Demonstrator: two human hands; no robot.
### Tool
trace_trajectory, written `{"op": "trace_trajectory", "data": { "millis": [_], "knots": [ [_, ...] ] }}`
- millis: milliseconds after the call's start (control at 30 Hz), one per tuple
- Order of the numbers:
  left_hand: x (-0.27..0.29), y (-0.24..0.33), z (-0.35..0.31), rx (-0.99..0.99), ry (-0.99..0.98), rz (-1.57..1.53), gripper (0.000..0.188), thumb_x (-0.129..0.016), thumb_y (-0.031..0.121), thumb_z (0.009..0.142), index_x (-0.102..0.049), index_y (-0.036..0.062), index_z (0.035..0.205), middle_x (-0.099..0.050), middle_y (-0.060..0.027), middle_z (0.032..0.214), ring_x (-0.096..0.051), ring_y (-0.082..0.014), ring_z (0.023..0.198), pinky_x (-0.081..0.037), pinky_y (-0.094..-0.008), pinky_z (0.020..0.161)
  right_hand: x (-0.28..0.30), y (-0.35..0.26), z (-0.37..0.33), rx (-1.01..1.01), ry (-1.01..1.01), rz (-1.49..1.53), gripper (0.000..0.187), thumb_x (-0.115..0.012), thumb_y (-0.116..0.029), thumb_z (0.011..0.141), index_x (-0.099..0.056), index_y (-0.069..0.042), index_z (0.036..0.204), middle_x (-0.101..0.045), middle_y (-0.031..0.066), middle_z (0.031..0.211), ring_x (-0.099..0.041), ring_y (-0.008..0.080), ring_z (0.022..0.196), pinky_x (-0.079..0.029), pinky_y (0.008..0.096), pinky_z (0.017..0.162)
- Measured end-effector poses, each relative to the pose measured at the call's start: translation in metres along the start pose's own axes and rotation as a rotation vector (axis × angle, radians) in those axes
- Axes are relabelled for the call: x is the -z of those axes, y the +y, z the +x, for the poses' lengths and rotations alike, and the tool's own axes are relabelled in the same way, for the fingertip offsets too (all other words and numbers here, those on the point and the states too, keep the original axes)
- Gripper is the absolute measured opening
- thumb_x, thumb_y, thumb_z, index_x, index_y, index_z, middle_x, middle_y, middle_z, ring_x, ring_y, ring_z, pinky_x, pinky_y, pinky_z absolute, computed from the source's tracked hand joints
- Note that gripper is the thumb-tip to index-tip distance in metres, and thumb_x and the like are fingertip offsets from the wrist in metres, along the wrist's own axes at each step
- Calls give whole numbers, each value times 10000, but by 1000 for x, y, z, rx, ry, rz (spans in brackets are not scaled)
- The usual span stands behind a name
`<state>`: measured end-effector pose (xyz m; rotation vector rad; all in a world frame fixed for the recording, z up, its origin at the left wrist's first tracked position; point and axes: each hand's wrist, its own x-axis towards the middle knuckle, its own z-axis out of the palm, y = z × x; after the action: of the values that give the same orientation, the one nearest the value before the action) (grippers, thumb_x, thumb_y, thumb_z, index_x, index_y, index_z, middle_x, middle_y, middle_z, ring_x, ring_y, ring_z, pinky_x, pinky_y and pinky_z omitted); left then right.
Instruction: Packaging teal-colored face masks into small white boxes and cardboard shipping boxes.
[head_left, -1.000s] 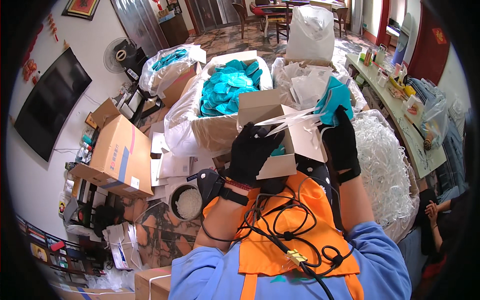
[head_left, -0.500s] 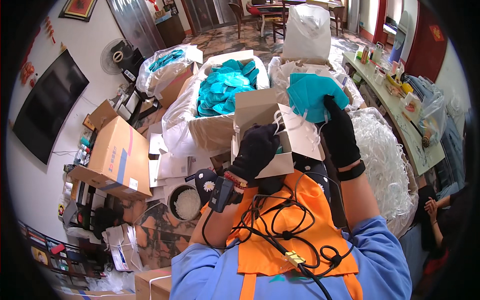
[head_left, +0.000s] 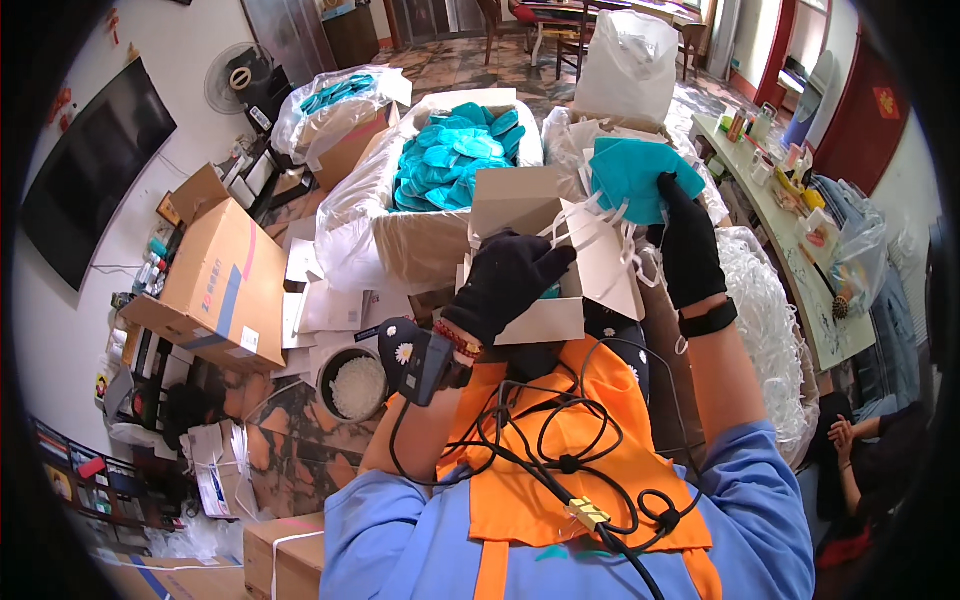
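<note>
Straps [head_left: 628, 244] have slackened beneath teal masks [head_left: 636, 180] jutting left from right hand [head_left: 690, 244].

Your view is bright, with daylight strongest toward the upper right, where the floor [head_left: 694, 103] glares nearly white. On your right hand [head_left: 692, 250], black fabric swallows detail. The lower right sinks into shadow; straight edges bow outward, and dark fisheye vignetting rounds the corners.

The marbled floor [head_left: 300, 465] carries a pot [head_left: 327, 385] of white bits [head_left: 358, 390], with chairs [head_left: 572, 45] toward its far edge. On the pale table [head_left: 848, 335], bottles [head_left: 764, 124] stand near the far end, a brush [head_left: 840, 307] toward the near end, a clear bag [head_left: 872, 258] by the right edge.
</note>
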<state>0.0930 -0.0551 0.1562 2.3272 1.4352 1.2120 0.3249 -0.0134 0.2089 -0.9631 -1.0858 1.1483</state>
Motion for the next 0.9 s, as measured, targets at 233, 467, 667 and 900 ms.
{"op": "trace_trajectory", "data": {
  "millis": [233,467,667,900],
  "knots": [
    [-11,-6,1,12,63,94,329,-678,375,802,-707,60,895,-644,-160,741,-605,-298,723,-478,-382,698,-18,-15,4,46,-92,-23,329,-630,-422,866,-615,-174,1082,-587,-38,953,-521,75,837,-410,258,696],
    [-16,3,11,198,1,-426,405,-739,313,778,-666,35,1064,-686,-83,878,-630,-162,801,-487,-306,724,-44,-36,-9,55,-154,-66,297,-637,-393,867,-611,-182,1074,-573,-47,933,-516,69,826,-404,242,676],
    [-21,5,16,232,-58,-544,261,-715,244,809,-690,40,970,-668,-22,806,-585,-83,734,-470,-266,681,-57,-40,-20,50,-187,-73,271,-636,-377,869,-619,-177,1052,-579,-58,887,-520,62,771,-402,240,653],
    [-30,-1,17,210,-115,-535,201,-697,204,828,-689,21,912,-663,-21,777,-582,-73,723,-465,-262,668,-61,-41,-22,60,-182,6,218,-631,-357,893,-627,-152,965,-532,-55,745,-496,45,644,-395,199,574]
  ]
}}
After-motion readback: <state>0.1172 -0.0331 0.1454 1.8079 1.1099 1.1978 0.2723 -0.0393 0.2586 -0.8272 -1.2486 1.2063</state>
